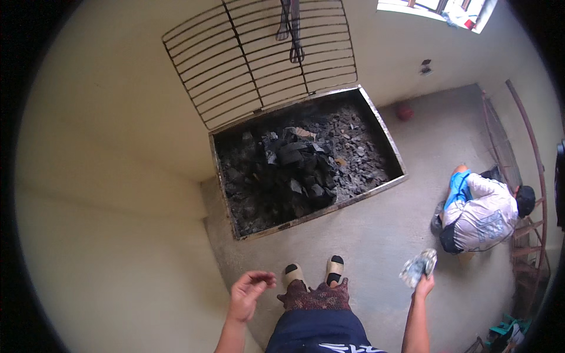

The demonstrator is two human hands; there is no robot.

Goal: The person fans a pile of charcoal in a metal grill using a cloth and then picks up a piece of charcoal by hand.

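In front of my feet stands a rectangular metal charcoal grill box (309,209) holding ash, grey embers and a heap of black charcoal (300,167), with scraps of paper or cardboard on the heap. Its wire grill grate (247,61) is raised at the far side against the wall, and metal tongs (296,44) hang on it. My left hand (253,291) is raised near the box's front left, its fingers curled loosely and apart, with nothing seen in them. My right hand (423,284) grips a crumpled greyish cloth or paper (418,267) to the right of my legs.
A person (481,214) in a light shirt and blue shorts crouches on the right, beside a reddish ladder (536,176). A red round object (404,112) lies on the floor behind the grill. Walls rise at the left and back. A green item (507,326) lies at lower right.
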